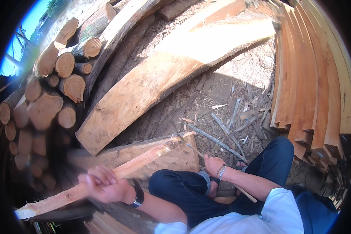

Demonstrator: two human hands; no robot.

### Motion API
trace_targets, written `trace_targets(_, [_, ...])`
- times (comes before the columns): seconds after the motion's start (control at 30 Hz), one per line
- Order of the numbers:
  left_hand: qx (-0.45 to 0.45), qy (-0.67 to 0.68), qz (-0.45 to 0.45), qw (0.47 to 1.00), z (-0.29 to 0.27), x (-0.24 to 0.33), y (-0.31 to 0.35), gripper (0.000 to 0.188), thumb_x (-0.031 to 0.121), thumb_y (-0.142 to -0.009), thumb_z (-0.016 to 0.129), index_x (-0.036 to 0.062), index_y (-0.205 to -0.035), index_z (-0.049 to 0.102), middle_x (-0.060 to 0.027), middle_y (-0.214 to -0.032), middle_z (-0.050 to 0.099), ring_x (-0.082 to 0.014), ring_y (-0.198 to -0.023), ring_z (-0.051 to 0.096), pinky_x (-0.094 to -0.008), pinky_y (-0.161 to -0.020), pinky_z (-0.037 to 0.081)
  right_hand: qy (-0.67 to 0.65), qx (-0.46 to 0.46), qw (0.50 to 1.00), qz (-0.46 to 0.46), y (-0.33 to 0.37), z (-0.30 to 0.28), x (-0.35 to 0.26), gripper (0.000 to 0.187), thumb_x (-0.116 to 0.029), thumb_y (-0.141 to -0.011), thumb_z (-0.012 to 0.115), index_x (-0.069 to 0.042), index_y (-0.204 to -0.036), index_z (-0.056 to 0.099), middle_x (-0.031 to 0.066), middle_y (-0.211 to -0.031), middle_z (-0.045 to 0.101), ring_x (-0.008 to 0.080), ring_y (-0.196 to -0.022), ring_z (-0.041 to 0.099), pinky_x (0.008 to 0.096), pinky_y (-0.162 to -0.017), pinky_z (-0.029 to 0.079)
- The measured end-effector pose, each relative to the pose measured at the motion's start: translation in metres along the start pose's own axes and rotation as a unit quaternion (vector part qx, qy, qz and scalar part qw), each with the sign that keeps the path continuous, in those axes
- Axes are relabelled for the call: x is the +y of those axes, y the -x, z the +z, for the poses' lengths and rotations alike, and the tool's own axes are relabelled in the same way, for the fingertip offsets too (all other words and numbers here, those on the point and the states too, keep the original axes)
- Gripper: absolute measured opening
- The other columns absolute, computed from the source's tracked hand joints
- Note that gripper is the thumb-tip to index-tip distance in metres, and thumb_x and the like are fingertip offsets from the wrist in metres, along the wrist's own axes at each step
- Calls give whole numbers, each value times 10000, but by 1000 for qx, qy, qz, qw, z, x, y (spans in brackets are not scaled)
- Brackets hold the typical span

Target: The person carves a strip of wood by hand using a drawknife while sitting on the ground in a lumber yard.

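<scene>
My left hand [107, 185] is closed around a long stripped piece of wood [140, 160], pale and reddish, which slants from the lower left up toward the middle. Its far end looks rough and cut, and lies over a thick plank [185, 156] on the ground. My right hand [215, 165] grips a thin, long-handled tool [245, 194]. The handle runs back under my right forearm. The tool's narrow front part points at the far end of the wood; whether they touch, I cannot tell, nor what kind of tool it is.
Cut logs [65, 65] are stacked at the left. A large sawn slab [144, 85] lies diagonally ahead, partly in bright sun. Long boards [300, 70] stand in a pile at the right. Thin sticks [222, 140] and wood chips cover the ground before my bent legs [183, 187].
</scene>
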State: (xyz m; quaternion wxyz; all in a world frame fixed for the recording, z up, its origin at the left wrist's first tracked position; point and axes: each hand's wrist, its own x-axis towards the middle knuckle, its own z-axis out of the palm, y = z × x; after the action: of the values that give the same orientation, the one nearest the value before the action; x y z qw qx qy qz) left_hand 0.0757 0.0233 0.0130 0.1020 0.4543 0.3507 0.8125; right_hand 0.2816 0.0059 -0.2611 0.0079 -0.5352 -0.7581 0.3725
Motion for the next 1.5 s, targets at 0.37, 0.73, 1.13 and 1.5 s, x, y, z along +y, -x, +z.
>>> trace_targets(0.37, [36, 20, -15, 999, -18, 1, -10, 258, 143, -924, 322, 126, -669, 287, 19, -481, 250, -62, -365, 219, -193, -338, 165, -395, -182, 897, 79, -22, 9, 48, 199, -191, -932, 448, -1, -987, 427, 105, -601, 533, 204, -425, 542, 357, -362, 449])
trace_targets(0.73, [58, -34, 18, 998, -27, 7, -13, 255, 159, -912, 352, 116, -671, 280, 7, -476, 258, -65, -353, 214, -197, -321, 190, -74, 28, 996, -51, -25, 42, 19, 225, -178, -884, 465, 20, -976, 408, 286, -681, 589, 437, -654, 608, 512, -611, 495])
trace_targets(1.13, [5, -25, 22, 999, -4, 4, -2, 212, 138, -896, 372, 102, -705, 286, 17, -486, 250, -63, -369, 211, -200, -345, 192, 35, 19, 999, -14, -7, 7, -1, 161, -90, -847, 435, 8, -974, 415, 227, -717, 633, 383, -686, 647, 473, -599, 524])
trace_targets(1.5, [-14, -26, 13, 999, 2, 3, 3, 195, 136, -894, 372, 99, -722, 287, 15, -485, 250, -65, -375, 211, -201, -360, 194, 41, 8, 999, -24, -4, 12, -1, 178, -106, -850, 425, 8, -986, 422, 228, -731, 637, 373, -704, 653, 460, -605, 531])
